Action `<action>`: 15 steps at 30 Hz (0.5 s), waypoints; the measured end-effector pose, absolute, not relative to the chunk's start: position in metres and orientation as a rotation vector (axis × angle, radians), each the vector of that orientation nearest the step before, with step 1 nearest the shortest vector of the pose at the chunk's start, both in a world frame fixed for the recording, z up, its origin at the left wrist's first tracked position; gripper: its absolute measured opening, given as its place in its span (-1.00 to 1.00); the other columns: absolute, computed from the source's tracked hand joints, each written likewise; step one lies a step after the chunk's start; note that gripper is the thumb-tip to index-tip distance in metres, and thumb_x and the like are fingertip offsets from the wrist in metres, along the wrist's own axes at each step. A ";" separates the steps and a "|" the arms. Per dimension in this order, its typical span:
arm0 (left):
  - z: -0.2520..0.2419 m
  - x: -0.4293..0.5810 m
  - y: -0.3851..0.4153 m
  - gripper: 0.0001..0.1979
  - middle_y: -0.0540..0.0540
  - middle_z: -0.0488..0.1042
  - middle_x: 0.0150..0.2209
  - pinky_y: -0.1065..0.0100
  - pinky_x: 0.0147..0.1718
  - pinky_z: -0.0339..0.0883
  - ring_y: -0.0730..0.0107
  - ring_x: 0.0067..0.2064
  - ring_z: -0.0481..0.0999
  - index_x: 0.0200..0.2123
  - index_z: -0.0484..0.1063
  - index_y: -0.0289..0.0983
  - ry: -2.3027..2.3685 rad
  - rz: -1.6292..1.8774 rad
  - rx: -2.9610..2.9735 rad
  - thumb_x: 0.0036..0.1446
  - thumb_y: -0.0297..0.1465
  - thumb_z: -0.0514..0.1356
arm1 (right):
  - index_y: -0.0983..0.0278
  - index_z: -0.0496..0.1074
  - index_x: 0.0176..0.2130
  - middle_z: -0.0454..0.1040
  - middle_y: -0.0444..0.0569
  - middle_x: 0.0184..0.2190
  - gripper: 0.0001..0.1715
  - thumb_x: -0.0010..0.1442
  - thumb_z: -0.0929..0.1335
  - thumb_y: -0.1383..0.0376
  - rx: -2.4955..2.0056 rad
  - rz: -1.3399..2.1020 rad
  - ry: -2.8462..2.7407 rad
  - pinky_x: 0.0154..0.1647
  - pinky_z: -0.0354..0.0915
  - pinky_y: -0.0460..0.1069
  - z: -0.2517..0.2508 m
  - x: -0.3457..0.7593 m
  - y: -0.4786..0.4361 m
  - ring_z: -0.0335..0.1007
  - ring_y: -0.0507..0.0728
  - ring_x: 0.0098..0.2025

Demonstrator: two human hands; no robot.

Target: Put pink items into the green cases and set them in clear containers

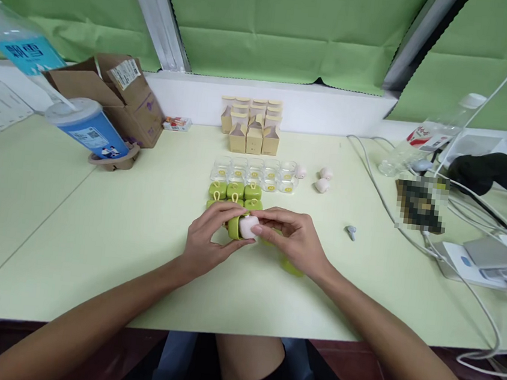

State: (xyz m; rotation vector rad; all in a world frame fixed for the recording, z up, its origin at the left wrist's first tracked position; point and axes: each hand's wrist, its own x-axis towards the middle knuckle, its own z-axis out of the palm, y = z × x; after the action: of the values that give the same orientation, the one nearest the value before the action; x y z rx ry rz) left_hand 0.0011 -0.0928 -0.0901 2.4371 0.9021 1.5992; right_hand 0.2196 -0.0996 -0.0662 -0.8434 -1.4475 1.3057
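Near the middle of the table, my left hand (205,242) grips a green earbud-case cover (234,227) from its left side. A rounded, pale pink earbud case (248,227) sits partly inside this cover, its right end showing. My right hand (298,237) pinches that case between thumb and fingers. Just behind my hands stand several green covers with yellow loops (235,190), the nearest partly hidden by my fingers. Another green piece (292,266) lies half hidden under my right hand. Farther back are rows of clear plastic cases (255,172) with yellow marks. Several pale pink cases (321,186) lie to their right.
Small open cardboard boxes (254,137) stand by the back wall. At the left are a brown carton (131,101) and a blue cup (99,131). A grey earbud (351,232), a clear bottle (426,141), and tangled white cables (382,194) occupy the right side.
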 end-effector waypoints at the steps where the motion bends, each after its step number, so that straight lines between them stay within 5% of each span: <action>1: -0.090 0.001 -0.093 -0.47 -0.16 0.61 0.01 0.21 0.00 0.62 0.22 0.03 0.65 0.21 0.51 -0.16 0.899 1.590 2.449 0.21 -0.31 0.51 | 0.18 0.73 -0.08 0.73 0.00 -0.12 -0.55 0.12 0.66 0.01 -0.863 1.302 -1.433 0.04 0.60 0.10 -0.068 0.217 -0.100 0.68 0.17 -0.08; 6: -0.088 0.004 -0.095 -0.55 -0.18 0.56 0.00 0.20 -0.04 0.61 0.21 0.02 0.62 0.20 0.51 -0.17 0.884 1.537 2.510 0.27 -0.44 0.42 | 0.23 0.66 -0.07 0.67 0.03 -0.11 -0.51 0.31 0.53 -0.11 -0.969 0.984 -1.611 -0.16 0.58 0.02 -0.062 0.217 -0.102 0.66 0.13 -0.17; 10: -0.086 0.005 -0.096 -0.57 -0.17 0.54 0.00 0.18 -0.02 0.60 0.22 0.02 0.61 0.17 0.50 -0.17 0.925 1.550 2.458 0.26 -0.46 0.40 | 0.25 0.65 -0.04 0.67 0.07 -0.12 -0.56 0.54 0.32 0.01 -1.371 0.264 -1.909 -0.26 0.45 0.01 -0.046 0.272 -0.110 0.62 0.15 -0.21; 13: -0.090 0.005 -0.095 -0.57 -0.17 0.54 0.00 0.19 -0.03 0.60 0.21 0.02 0.62 0.17 0.49 -0.17 0.931 1.547 2.439 0.26 -0.44 0.42 | 0.27 0.66 0.05 0.63 0.19 -0.05 -0.55 0.49 0.36 0.02 -1.975 -0.279 -1.883 -0.44 0.29 0.03 -0.056 0.332 -0.119 0.58 0.21 -0.34; 15: -0.093 0.004 -0.093 -0.58 -0.17 0.54 0.00 0.20 -0.03 0.60 0.21 0.02 0.62 0.17 0.49 -0.17 0.926 1.522 2.434 0.27 -0.43 0.42 | 0.27 0.63 0.16 0.60 0.23 0.01 -0.54 0.46 0.38 0.06 -2.147 -0.308 -1.990 -0.49 0.24 0.03 -0.072 0.362 -0.120 0.59 0.26 -0.34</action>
State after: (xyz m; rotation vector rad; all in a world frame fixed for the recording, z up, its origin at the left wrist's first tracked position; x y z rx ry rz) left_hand 0.0045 -0.0934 -0.0926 2.4342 0.9258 1.5225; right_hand 0.3620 -0.1197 -0.0719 -2.1470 -1.9898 -0.3085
